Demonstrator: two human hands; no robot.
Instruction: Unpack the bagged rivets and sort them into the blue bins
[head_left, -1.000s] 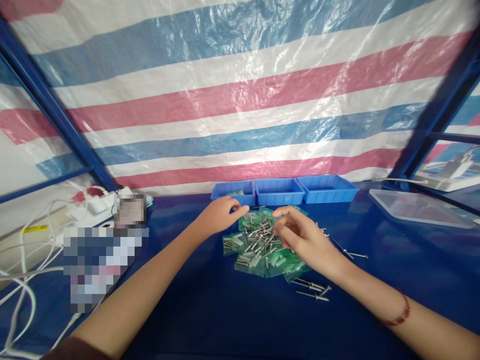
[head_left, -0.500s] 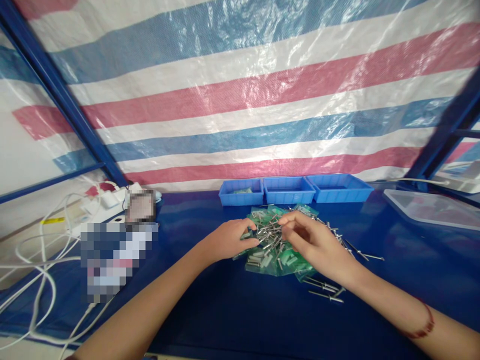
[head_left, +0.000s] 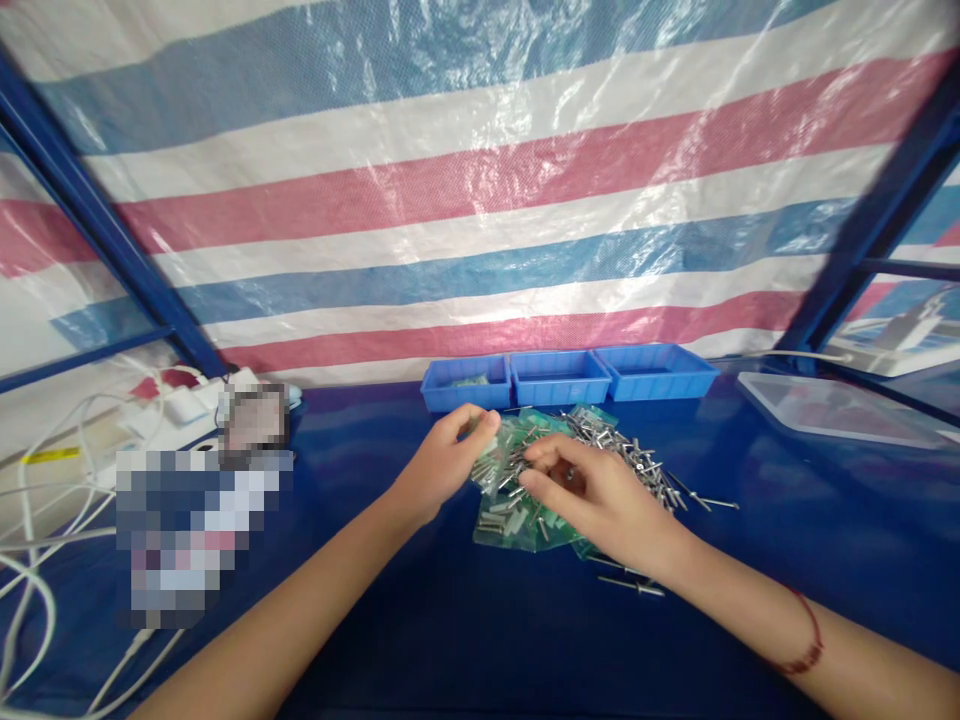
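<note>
Blue table (head_left: 405,630): under rivet pile (head_left: 639,466) | three blue bins (head_left: 560,391): behind pile | right hand (head_left: 604,495): over pile, fingers curled, thumb-tip just apart | left hand (head_left: 441,463): left of pile, thumb and fingers pinching packet (head_left: 490,466) | packet: pile's left edge

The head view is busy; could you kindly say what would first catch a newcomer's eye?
Probably the shiny red, white and blue striped plastic sheet filling the background. Below it, the left hand and right hand are over silver metal rivets and greenish plastic bags, with three blue plastic bins behind.
</note>
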